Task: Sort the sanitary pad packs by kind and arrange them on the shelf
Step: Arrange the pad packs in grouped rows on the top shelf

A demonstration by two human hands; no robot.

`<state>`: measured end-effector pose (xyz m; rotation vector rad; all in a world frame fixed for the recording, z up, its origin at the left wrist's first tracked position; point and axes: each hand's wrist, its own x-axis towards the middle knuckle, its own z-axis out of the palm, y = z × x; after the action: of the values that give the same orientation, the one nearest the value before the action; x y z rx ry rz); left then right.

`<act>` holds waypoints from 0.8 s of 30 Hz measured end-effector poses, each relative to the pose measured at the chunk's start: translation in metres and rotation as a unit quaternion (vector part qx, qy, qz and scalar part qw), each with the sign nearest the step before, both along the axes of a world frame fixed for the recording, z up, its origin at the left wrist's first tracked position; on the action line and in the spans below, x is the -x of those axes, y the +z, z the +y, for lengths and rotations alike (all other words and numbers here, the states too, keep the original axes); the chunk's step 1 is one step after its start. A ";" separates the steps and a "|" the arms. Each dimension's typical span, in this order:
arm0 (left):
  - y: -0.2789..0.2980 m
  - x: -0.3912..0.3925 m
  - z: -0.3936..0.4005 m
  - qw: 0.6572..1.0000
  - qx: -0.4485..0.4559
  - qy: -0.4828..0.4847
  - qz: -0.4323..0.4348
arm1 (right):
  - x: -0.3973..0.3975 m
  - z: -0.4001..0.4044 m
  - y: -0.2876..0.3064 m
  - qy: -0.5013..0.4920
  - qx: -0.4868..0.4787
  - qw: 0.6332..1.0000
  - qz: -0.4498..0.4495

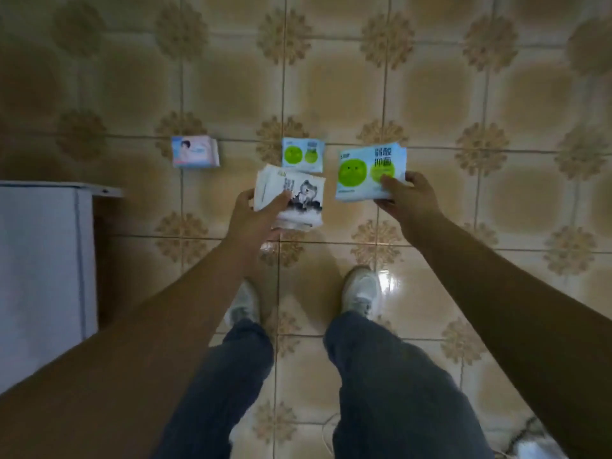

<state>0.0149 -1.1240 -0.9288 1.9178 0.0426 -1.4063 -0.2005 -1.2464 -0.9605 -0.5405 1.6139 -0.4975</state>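
I look straight down at a tiled floor. My left hand (255,210) grips a stack of white packs with a black-and-white cat drawing (298,197). My right hand (402,197) grips a stack of light-blue packs with a big green circle (364,167), thumb on top. On the floor beyond lie a smaller blue pack with green circles (302,154) and, further left, a pink-and-blue pack (194,151).
A white cabinet or shelf unit (43,260) stands at the left edge. My two feet in pale shoes (361,293) stand on the glossy beige tiles (463,104) below the hands. A thin cord lies on the floor at the bottom.
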 end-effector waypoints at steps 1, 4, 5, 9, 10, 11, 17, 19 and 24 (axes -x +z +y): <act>-0.039 0.004 -0.005 1.000 0.002 -0.003 0.001 | 0.005 -0.006 -0.042 0.005 0.002 1.000 0.002; -0.141 0.009 -0.025 0.999 0.041 -0.012 -0.007 | 0.015 -0.028 -0.150 0.018 0.014 1.000 -0.006; -0.169 0.010 -0.034 0.998 0.063 -0.015 -0.017 | 0.015 -0.036 -0.182 0.026 0.021 0.999 -0.010; -0.253 0.023 -0.090 0.985 0.149 -0.037 -0.076 | 0.011 -0.062 -0.282 0.126 0.055 0.990 0.039; -0.265 0.029 -0.105 0.982 0.163 -0.042 -0.081 | 0.009 -0.065 -0.298 0.168 0.075 0.981 0.062; -0.275 0.036 -0.120 0.979 0.181 -0.045 -0.081 | 0.008 -0.068 -0.307 0.218 0.101 0.966 0.093; -0.279 0.076 -0.175 0.976 0.212 -0.041 -0.013 | 0.021 -0.089 -0.273 0.158 0.145 0.973 0.086; -0.272 0.086 -0.178 0.980 0.195 -0.049 0.006 | 0.034 -0.090 -0.250 0.088 0.095 0.990 -0.064; -0.281 0.121 -0.179 0.968 0.153 -0.197 0.018 | 0.069 -0.082 -0.243 0.091 0.143 0.982 -0.078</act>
<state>-0.1061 -1.3029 -1.2097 1.6985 -0.5362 -1.5948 -0.2698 -1.3286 -1.2036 -0.8362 1.3367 -0.6211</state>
